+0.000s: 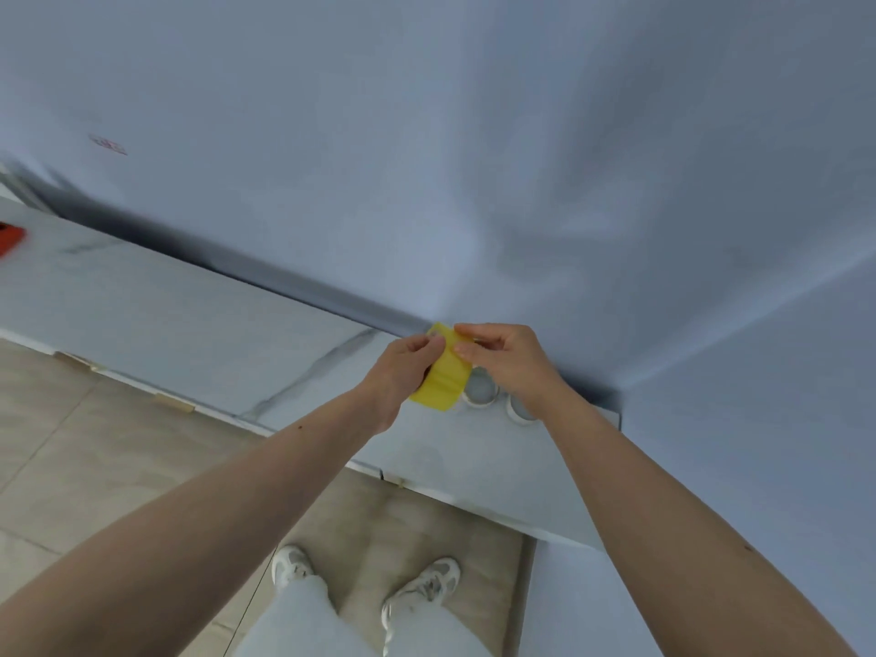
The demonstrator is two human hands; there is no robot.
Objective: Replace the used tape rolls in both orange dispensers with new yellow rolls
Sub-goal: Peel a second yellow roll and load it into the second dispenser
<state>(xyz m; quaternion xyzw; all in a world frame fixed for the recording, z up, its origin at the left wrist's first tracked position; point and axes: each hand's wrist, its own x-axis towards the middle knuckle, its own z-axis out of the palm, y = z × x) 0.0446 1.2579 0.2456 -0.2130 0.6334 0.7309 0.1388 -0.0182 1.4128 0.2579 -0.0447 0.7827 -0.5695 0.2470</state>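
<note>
Two hands are engaged on one yellow roll, held in the air just above the right end of the white surface, near the corner of the wall. Left hand has its grip closed around the near side of the roll; right hand pinches the upper edge with fingertips, apparently picking at the tape's free end, though the end itself cannot be made out.

Progress, as judged: early to middle stage. One new roll is in hand but not fitted to anything. Only one orange object is in view — at the far left edge of the surface, well apart from the hands and cut off by the frame — presumably a dispenser; whether it holds a roll cannot be told. A second dispenser is not in view. Two pale, ring-shaped rolls lie flat on the surface just beyond the yellow roll; possibly the used ones already removed, but this is not confirmed. Remaining, on this reading: seat the roll, thread it, and attend to the other dispenser.

Condition of the yellow roll: bright, translucent yellow, wide-banded, seemingly full — slightly blurred, with a faint crease or seam across its outer face.
</note>
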